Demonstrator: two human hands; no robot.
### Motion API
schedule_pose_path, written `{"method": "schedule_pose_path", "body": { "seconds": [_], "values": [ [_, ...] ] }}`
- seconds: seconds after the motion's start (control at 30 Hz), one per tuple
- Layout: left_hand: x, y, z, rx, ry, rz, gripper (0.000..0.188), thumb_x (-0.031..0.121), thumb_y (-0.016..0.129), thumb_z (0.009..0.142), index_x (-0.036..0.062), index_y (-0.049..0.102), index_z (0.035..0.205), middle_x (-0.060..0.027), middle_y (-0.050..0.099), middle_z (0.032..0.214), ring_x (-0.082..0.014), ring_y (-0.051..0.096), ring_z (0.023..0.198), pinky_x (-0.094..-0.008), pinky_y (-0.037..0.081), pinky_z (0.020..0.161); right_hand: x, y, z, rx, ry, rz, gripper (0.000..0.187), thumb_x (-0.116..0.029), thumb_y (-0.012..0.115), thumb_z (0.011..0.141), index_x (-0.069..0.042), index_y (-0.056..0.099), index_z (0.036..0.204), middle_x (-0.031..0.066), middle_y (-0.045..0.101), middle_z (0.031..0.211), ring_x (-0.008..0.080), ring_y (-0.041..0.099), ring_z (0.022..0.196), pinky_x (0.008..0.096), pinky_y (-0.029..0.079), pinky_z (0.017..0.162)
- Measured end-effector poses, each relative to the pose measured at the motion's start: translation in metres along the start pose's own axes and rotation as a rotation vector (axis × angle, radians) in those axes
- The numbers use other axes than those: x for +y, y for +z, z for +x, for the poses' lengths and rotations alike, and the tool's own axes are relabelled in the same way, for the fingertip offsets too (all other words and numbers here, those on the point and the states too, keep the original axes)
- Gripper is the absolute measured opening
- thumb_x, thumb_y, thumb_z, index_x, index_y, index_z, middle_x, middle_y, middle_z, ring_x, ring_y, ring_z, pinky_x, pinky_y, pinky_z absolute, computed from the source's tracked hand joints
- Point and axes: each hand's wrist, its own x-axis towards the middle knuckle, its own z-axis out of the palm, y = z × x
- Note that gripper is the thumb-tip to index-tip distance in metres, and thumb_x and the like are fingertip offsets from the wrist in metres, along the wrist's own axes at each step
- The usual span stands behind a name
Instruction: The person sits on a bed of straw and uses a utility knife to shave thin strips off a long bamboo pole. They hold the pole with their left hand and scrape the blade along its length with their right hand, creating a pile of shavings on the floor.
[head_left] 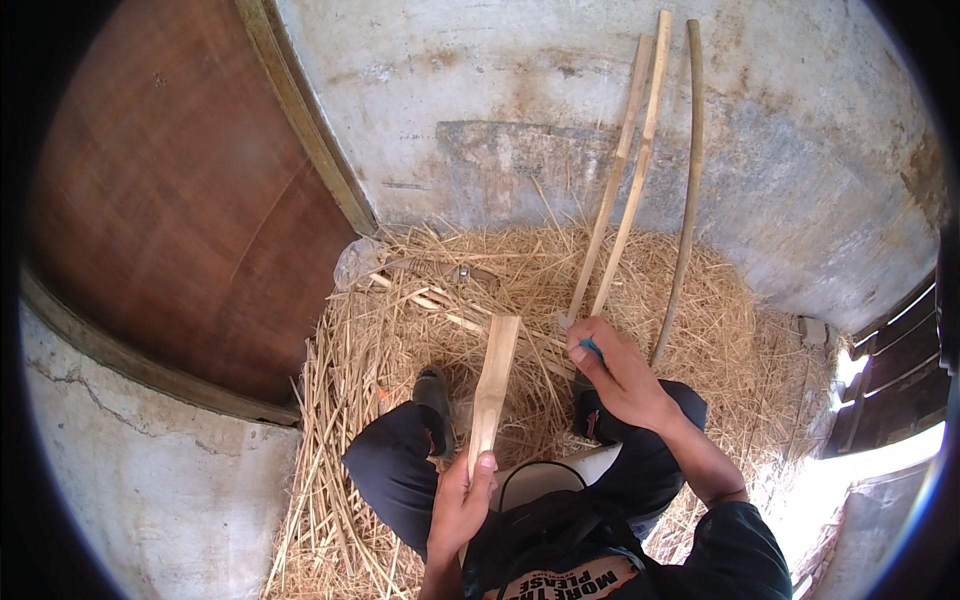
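Head view: the person sits over a bed of straw [400,330] spread on the floor against a grey concrete wall [800,150], with a brown wooden door [180,200] to the left. The left hand [460,500] is closed around the lower end of a flat bamboo slat [494,385], thumb lying along its face; the slat stands nearly upright between the knees, its upper end free above the straw. The right hand [618,375] is curled shut on a small blue-handled tool [591,347], most of which is hidden in the fist, so its blade cannot be made out. This hand lies well apart from the slat and close to the lower ends of two thin pale sticks [625,180] and one darker curved stick [688,180] leaning on the wall. Judged from this posture, the slat is being readied for cutting or splitting. For good control, keep the left grip low and firm, hold the slat steady and clear of the legs, and direct any cutting stroke away from the body and the gripping fingers.
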Motion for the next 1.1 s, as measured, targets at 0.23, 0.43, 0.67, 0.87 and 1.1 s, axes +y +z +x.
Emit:
{"method": "schedule_pose_path", "body": {
  "seconds": [0.23, 0.43, 0.67, 0.87, 1.1],
  "values": [
    [-0.004, -0.002, 0.000, 0.011, -0.004, -0.003, 0.034, 0.033, 0.052, 0.118, 0.0035, 0.059, 0.104, 0.0029, 0.049, 0.070, -0.0049, 0.046, 0.061, -0.0251, 0.039, 0.055, 0.007, 0.008, -0.008, 0.026, -0.004, -0.037, 0.034, -0.004, 0.062, 0.106, -0.001, 0.040, 0.132, 0.0208, 0.058, 0.109, 0.0397, 0.064, 0.093, 0.0479, 0.051, 0.085],
    [-0.006, -0.015, 0.002, 0.014, -0.042, -0.036, 0.032, 0.030, 0.059, 0.115, 0.0002, 0.067, 0.106, -0.0001, 0.057, 0.069, -0.0073, 0.057, 0.061, -0.0275, 0.047, 0.057, 0.008, 0.021, -0.015, -0.091, 0.024, -0.097, 0.040, -0.006, 0.062, 0.106, 0.000, 0.035, 0.134, 0.0272, 0.060, 0.107, 0.0499, 0.069, 0.088, 0.0551, 0.052, 0.075],
    [0.012, -0.026, 0.010, 0.038, -0.005, -0.173, 0.022, 0.023, 0.060, 0.114, 0.0053, 0.060, 0.101, -0.0020, 0.060, 0.074, -0.0095, 0.056, 0.056, -0.0254, 0.044, 0.052, 0.000, 0.046, -0.034, -0.249, 0.116, -0.016, 0.038, -0.006, 0.064, 0.105, 0.000, 0.036, 0.131, 0.0270, 0.062, 0.104, 0.0498, 0.070, 0.082, 0.0556, 0.052, 0.070],
    [-0.009, -0.016, 0.020, 0.197, 0.147, 0.041, 0.017, 0.006, 0.075, 0.103, 0.0053, 0.059, 0.099, -0.0069, 0.072, 0.088, -0.0069, 0.063, 0.075, -0.0256, 0.052, 0.068, -0.013, 0.069, -0.052, -0.353, 0.115, 0.144, 0.036, -0.009, 0.062, 0.108, -0.001, 0.034, 0.129, 0.0266, 0.062, 0.102, 0.0492, 0.068, 0.081, 0.0545, 0.050, 0.070],
    [-0.009, -0.007, 0.025, 0.222, 0.131, -0.165, 0.023, 0.000, 0.079, 0.098, 0.0045, 0.058, 0.092, -0.0127, 0.079, 0.102, -0.0085, 0.069, 0.090, -0.0268, 0.056, 0.081, -0.006, 0.078, -0.056, -0.393, 0.135, 0.159, 0.036, -0.010, 0.062, 0.108, -0.001, 0.034, 0.128, 0.0246, 0.061, 0.097, 0.0480, 0.066, 0.077, 0.0555, 0.049, 0.068]
  ]
}}
